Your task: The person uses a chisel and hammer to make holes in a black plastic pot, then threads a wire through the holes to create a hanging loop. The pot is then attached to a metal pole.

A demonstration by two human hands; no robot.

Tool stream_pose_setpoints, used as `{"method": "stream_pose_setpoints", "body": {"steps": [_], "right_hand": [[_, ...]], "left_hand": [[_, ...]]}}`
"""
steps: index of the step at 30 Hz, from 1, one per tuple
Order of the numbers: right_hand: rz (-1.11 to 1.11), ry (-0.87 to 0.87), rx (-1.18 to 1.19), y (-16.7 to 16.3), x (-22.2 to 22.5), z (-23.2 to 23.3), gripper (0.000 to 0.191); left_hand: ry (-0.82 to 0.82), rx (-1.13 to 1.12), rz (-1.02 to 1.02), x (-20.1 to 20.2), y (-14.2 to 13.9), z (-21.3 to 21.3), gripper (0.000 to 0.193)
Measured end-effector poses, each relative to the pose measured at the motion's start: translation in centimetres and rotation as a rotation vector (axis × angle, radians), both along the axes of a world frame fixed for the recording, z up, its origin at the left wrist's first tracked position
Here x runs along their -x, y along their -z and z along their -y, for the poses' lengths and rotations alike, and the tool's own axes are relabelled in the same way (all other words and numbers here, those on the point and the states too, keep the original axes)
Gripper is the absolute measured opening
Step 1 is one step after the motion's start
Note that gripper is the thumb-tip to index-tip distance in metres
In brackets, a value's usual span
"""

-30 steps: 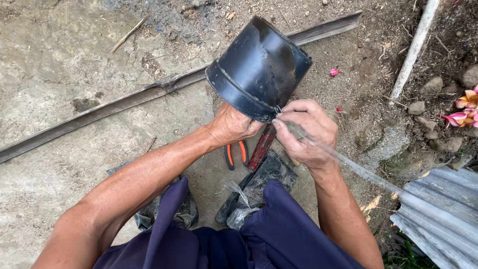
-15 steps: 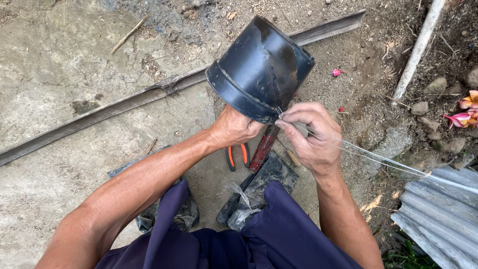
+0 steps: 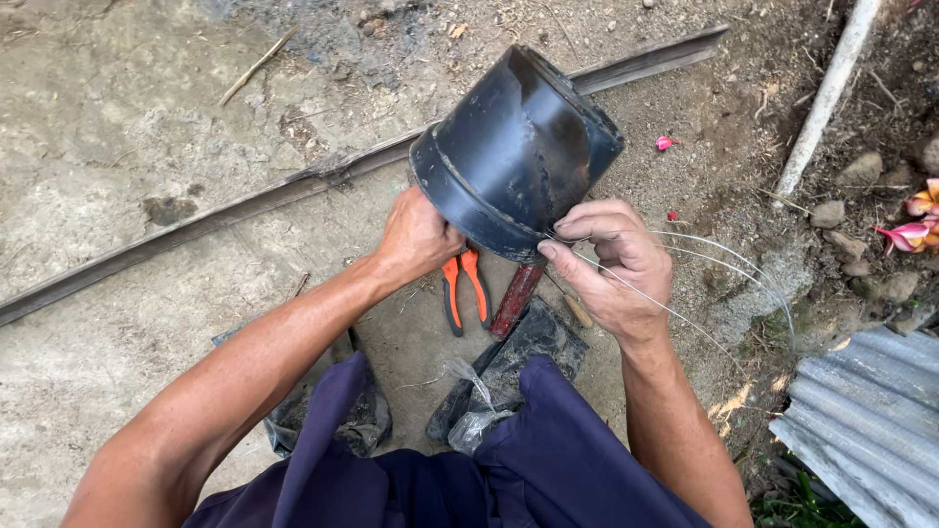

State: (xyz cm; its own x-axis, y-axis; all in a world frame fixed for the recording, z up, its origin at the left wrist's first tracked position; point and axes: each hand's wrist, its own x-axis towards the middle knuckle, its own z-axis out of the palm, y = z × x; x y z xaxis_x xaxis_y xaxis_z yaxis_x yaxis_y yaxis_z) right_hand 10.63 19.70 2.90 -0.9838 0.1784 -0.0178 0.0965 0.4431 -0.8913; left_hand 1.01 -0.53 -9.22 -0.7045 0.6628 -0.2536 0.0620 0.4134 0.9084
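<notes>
Hands meet at the rim of a black plastic pot (image 3: 514, 147), which is tipped on its side above the dirt. Left hand (image 3: 416, 238) has its fingers curled under the rim, gripping it. Right hand (image 3: 611, 264) pinches a thin pale wire (image 3: 729, 256) at the rim between thumb and fingertips; the wire loops away rightward. Just below the fingers lie orange-handled pliers (image 3: 467, 290) and a red-handled tool (image 3: 515, 298).

The thin wire (image 3: 685, 244), earlier drawn out straight toward the near right, now bows in loose loops to the right of the right hand (image 3: 611, 269), whose fingers have shifted at the black pot (image 3: 514, 147) rim.
</notes>
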Motion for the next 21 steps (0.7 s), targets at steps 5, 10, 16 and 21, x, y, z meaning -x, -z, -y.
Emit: {"method": "stream_pose_setpoints", "body": {"steps": [5, 10, 16, 21], "right_hand": [[-0.053, -0.001, -0.006, 0.4, -0.2, -0.2, 0.026], [0.028, 0.025, -0.012, 0.4, -0.6, -0.2, 0.021], [0.042, 0.014, -0.026, -0.1, -0.8, -0.1, 0.020], [0.051, 0.030, 0.095, -0.7, -1.2, 0.1, 0.019]], "left_hand": [[-0.035, -0.015, -0.022, -1.1, -1.7, 0.8, 0.021], [-0.121, -0.284, -0.248, -1.4, -2.2, 0.5, 0.021], [-0.058, -0.251, -0.207, -0.9, -1.5, -0.4, 0.019], [-0.048, -0.373, -0.087, -1.1, -2.6, -1.4, 0.013]]}}
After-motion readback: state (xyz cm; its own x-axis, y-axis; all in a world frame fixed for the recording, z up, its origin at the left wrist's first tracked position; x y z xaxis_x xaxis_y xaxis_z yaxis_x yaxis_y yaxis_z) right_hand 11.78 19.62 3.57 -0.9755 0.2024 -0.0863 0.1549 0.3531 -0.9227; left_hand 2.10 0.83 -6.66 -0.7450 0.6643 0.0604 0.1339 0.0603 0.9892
